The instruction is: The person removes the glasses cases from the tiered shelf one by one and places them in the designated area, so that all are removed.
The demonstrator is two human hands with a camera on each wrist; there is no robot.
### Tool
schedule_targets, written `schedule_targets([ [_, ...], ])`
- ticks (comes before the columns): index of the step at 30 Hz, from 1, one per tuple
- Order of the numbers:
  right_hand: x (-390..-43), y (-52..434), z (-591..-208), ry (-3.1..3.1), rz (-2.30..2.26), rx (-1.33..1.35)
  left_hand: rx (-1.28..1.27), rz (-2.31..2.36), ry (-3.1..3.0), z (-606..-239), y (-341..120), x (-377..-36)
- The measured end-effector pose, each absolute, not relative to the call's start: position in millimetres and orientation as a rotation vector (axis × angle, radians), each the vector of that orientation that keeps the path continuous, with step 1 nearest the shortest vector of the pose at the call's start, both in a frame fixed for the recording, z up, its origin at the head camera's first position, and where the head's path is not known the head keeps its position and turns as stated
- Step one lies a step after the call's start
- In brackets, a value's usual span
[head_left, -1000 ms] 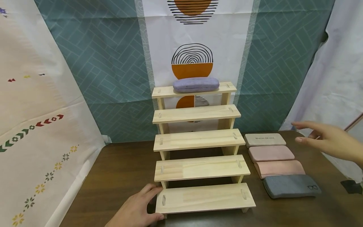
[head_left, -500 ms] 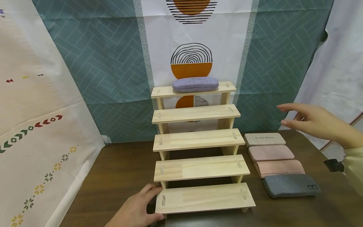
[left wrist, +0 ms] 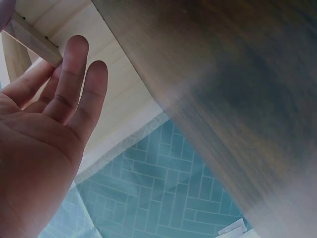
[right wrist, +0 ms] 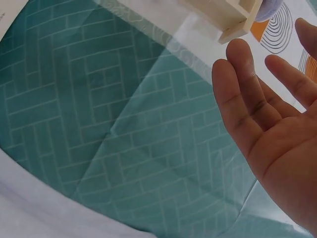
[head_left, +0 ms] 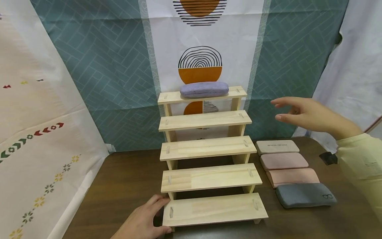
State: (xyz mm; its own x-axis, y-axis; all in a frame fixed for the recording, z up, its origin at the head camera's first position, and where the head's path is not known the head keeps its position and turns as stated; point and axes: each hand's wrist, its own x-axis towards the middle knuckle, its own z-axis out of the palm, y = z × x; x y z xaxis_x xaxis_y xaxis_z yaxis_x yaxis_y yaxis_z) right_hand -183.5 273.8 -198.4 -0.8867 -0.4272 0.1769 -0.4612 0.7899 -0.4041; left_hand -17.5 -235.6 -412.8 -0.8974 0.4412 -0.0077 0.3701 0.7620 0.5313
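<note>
A pale wooden stepped stand [head_left: 209, 176] with several shelves rises from the dark table [head_left: 125, 186]. On its top shelf lies a purple glasses case [head_left: 204, 89]. My left hand [head_left: 146, 217] rests with straight fingers against the left end of the lowest shelf [left wrist: 106, 94]. My right hand [head_left: 301, 114] hovers open in the air to the right of the stand, above a row of cases: a grey-beige case [head_left: 277, 147], two pink cases [head_left: 283, 161] [head_left: 293, 177], and a dark grey case [head_left: 305, 196]. In the right wrist view the open palm [right wrist: 267, 129] holds nothing.
Teal patterned cloth [head_left: 113, 76] and a white printed banner [head_left: 203, 49] hang behind the stand. A pale embroidered cloth [head_left: 38, 142] slants at the left; white cloth [head_left: 355, 76] hangs at the right. A small black object [head_left: 328, 158] lies near the right sleeve.
My right hand has risen and moved left, from beside the far case to the height of the second shelf. The left hand has stayed on the lowest shelf.
</note>
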Motion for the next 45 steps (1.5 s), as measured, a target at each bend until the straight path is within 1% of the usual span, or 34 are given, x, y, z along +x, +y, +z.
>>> schedule_targets([
  [12,-208.6,240.9,-173.7,-2.884,0.600,0.786,0.641,0.811,2.787,-411.7,-236.7,-18.7],
  [21,-225.6,215.2,-162.0,-2.884,0.694,0.831,0.690,0.795,2.836,-411.3,-237.6,-17.0],
  [31,-256.3,176.6,-159.2,-2.931,0.811,0.829,0.747,0.779,2.912,-416.0,-236.9,-16.5],
  [37,-272.7,150.1,-156.2,-2.937,0.879,0.774,0.771,0.784,2.908,-416.4,-237.3,-17.8],
  [45,-289.6,128.3,-154.8,-3.007,0.865,0.757,0.716,0.782,2.877,-415.2,-237.1,-18.8],
])
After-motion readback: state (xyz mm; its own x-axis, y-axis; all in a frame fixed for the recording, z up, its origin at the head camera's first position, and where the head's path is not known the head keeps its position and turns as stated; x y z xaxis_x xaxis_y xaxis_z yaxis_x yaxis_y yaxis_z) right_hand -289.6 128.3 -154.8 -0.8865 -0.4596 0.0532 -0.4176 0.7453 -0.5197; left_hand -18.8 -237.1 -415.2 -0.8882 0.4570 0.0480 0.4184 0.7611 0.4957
